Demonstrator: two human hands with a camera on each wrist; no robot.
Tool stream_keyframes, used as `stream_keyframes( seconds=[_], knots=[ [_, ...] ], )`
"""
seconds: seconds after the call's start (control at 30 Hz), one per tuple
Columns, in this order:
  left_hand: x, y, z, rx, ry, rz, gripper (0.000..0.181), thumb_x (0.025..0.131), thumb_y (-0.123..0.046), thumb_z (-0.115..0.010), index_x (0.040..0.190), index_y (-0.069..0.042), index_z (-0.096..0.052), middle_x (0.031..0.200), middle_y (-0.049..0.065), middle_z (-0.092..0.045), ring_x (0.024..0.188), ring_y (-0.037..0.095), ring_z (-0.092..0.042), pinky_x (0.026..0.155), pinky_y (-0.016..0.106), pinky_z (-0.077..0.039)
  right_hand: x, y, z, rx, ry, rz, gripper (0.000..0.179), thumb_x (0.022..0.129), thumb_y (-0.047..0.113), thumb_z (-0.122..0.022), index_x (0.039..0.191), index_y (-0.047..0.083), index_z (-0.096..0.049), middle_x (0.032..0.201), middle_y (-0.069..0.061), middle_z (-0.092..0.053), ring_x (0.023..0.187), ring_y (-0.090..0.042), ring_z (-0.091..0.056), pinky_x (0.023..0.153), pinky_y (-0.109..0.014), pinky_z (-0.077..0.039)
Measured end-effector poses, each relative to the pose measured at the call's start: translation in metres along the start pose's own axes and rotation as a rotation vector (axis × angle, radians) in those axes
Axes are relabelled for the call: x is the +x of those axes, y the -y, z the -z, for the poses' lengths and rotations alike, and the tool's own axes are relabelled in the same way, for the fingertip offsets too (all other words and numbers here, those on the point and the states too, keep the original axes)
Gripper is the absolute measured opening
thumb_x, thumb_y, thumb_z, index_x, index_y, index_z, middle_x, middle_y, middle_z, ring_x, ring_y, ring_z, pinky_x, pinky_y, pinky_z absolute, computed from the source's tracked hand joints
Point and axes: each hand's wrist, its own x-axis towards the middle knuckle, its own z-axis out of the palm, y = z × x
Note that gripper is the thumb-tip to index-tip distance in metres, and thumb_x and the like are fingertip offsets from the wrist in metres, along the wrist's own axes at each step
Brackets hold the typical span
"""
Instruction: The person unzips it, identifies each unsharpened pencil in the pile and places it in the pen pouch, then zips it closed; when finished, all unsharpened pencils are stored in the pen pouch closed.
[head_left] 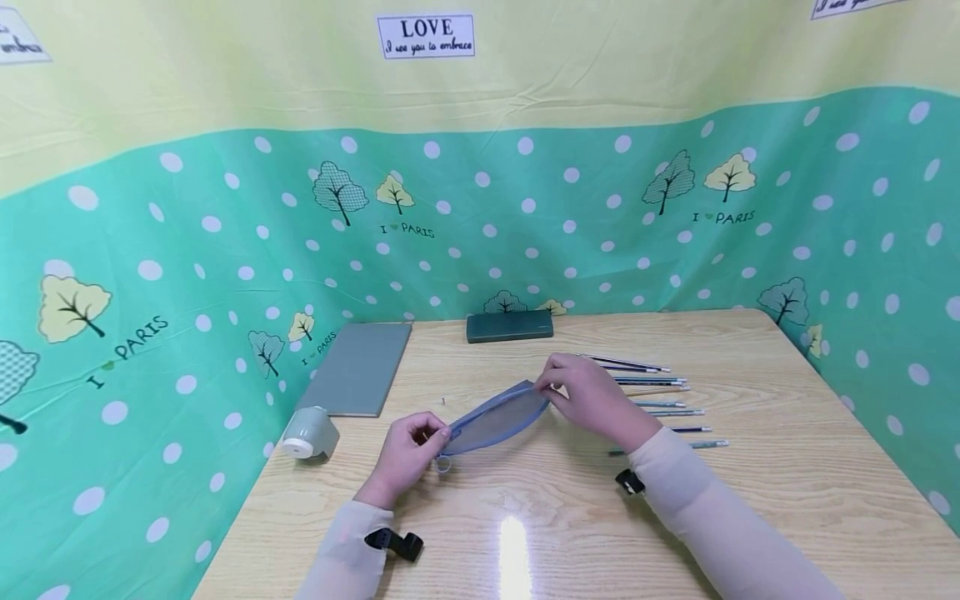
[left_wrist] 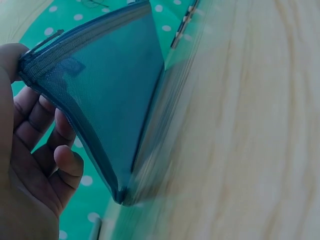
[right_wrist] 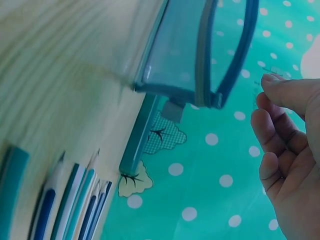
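Note:
A blue see-through mesh zipper pouch (head_left: 498, 419) is held up above the table, its zipper edge on top and the mouth bowed apart. My left hand (head_left: 408, 454) pinches the pouch's left zipper corner between thumb and fingers; in the left wrist view the other fingers of the left hand (left_wrist: 45, 135) curl loosely under that corner. My right hand (head_left: 588, 396) is at the pouch's right end. In the right wrist view a gap shows between the right hand (right_wrist: 290, 145) and the zipper corner of the pouch (right_wrist: 175, 60), and its loosely bent fingers hold nothing.
Several pencils (head_left: 648, 381) lie on the table at right, partly behind the right forearm. A dark green case (head_left: 510, 326) stands at the back. At left are a grey flat board (head_left: 358, 367) and a pale green pencil sharpener-like object (head_left: 310, 433). A small ring (head_left: 443, 464) is below the pouch.

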Motion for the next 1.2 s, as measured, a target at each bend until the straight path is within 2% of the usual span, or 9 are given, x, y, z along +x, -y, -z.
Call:
stream_keyframes(
  seconds=[0.13,0.37,0.5,0.73,0.97,1.2],
  knots=[
    [0.000,0.001,0.000,0.005,-0.010,0.016,0.012,0.097,-0.004,-0.073,0.086,-0.010,-0.074,0.072,0.004,-0.063,0.062,0.011,-0.049,0.056,0.024,-0.041,-0.001,-0.004,0.007,-0.001,-0.012,-0.020,0.017,0.089,0.007,-0.085,0.097,0.022,-0.082,0.088,0.012,-0.061,0.079,-0.012,-0.062,0.073,-0.034,-0.048],
    [-0.001,0.005,0.001,-0.014,-0.022,0.012,0.013,0.097,-0.012,-0.076,0.085,-0.017,-0.074,0.073,0.000,-0.064,0.062,0.013,-0.051,0.056,0.025,-0.042,-0.001,-0.011,0.014,0.031,-0.030,-0.051,0.015,0.091,0.007,-0.083,0.097,0.020,-0.080,0.091,0.010,-0.065,0.084,-0.010,-0.067,0.076,-0.033,-0.055],
    [-0.001,0.005,0.001,0.001,-0.024,0.012,0.015,0.097,-0.013,-0.075,0.084,-0.019,-0.073,0.073,0.000,-0.064,0.061,0.012,-0.050,0.055,0.025,-0.042,-0.002,-0.017,0.018,0.027,-0.029,-0.077,0.013,0.092,0.009,-0.082,0.099,0.020,-0.080,0.091,0.011,-0.066,0.084,-0.009,-0.067,0.075,-0.033,-0.055],
    [-0.001,0.006,0.000,-0.012,-0.030,0.015,0.015,0.097,-0.011,-0.075,0.084,-0.018,-0.072,0.073,0.000,-0.064,0.061,0.010,-0.050,0.055,0.024,-0.042,-0.005,-0.027,0.027,0.012,-0.016,-0.145,0.014,0.092,0.010,-0.082,0.103,0.020,-0.080,0.095,0.010,-0.067,0.085,-0.010,-0.067,0.073,-0.032,-0.056],
    [-0.001,0.007,0.000,-0.025,-0.040,0.017,0.014,0.097,-0.010,-0.075,0.084,-0.015,-0.072,0.072,0.002,-0.063,0.061,0.014,-0.050,0.054,0.024,-0.041,-0.008,-0.040,0.039,-0.011,-0.005,-0.172,0.013,0.094,0.011,-0.080,0.105,0.018,-0.080,0.093,0.009,-0.066,0.084,-0.011,-0.066,0.072,-0.032,-0.056],
    [-0.002,0.005,0.000,-0.023,-0.033,0.017,0.015,0.098,-0.011,-0.074,0.084,-0.016,-0.072,0.071,0.001,-0.063,0.060,0.011,-0.050,0.053,0.025,-0.043,-0.012,-0.054,0.051,-0.013,0.007,-0.265,0.011,0.096,0.015,-0.079,0.105,0.020,-0.080,0.093,0.010,-0.065,0.083,-0.013,-0.062,0.069,-0.035,-0.052]
  ],
)
